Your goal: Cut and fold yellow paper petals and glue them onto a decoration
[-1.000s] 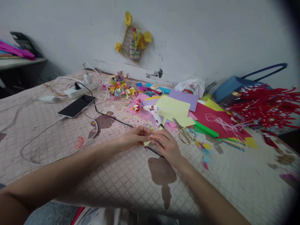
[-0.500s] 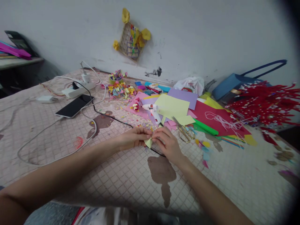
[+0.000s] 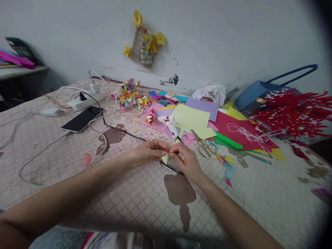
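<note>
Between my two hands is a small piece of pale yellow paper (image 3: pixel 165 159), folded or cut to a point that hangs downward. My left hand (image 3: pixel 147 154) pinches its upper edge between thumb and fingertips. From the other side my right hand (image 3: pixel 184 159) pinches the same edge, its fingertips almost touching the left ones. A black cord (image 3: pixel 174 169) runs on the table beneath them. Just beyond my hands lies a white glue gun (image 3: pixel 168 123) on coloured paper. Gold-handled scissors (image 3: pixel 204 147) rest to the right of my right hand.
Paper sheets (image 3: pixel 192 117), a red sheet (image 3: pixel 237 131) with white string (image 3: pixel 250 134), and paper scraps (image 3: pixel 135 101) cover the table's back. A phone (image 3: pixel 82 119), power strip (image 3: pixel 85 100) and white cable (image 3: pixel 64 177) lie left. A red beaded bunch (image 3: pixel 293 114) and blue bag (image 3: pixel 254 93) stand right.
My fingers have shifted slightly on the yellow paper, the right index finger bending more over its upper edge. The paper stays in both hands; the view has moved a little.
</note>
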Available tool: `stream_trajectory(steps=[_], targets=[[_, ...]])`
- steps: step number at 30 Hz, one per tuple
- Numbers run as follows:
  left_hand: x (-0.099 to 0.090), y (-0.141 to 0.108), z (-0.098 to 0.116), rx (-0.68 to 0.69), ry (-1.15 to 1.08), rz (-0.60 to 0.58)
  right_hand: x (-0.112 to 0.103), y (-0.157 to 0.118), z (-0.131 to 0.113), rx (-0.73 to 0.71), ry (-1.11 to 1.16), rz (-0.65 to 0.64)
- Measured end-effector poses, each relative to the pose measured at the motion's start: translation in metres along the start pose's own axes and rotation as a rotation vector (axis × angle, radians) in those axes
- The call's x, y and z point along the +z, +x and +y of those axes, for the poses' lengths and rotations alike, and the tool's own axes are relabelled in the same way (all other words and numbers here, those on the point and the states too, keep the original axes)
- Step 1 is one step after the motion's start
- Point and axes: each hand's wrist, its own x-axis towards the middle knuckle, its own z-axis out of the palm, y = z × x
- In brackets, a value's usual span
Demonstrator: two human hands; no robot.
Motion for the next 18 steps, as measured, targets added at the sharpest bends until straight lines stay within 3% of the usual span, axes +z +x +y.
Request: stream_trajectory(steps=[5,18], targets=[[0.0017,-0.0012,0.0015,0.043,0.064,0.079,0.0007,0.0000,-0.0001,0.091,0.102,-0.006],[-0.0011,0.0010,-0.0005,0.158,0.240,0.068,-0.0006,0.0009,-0.0026,0.164,0.201,-0.008]])
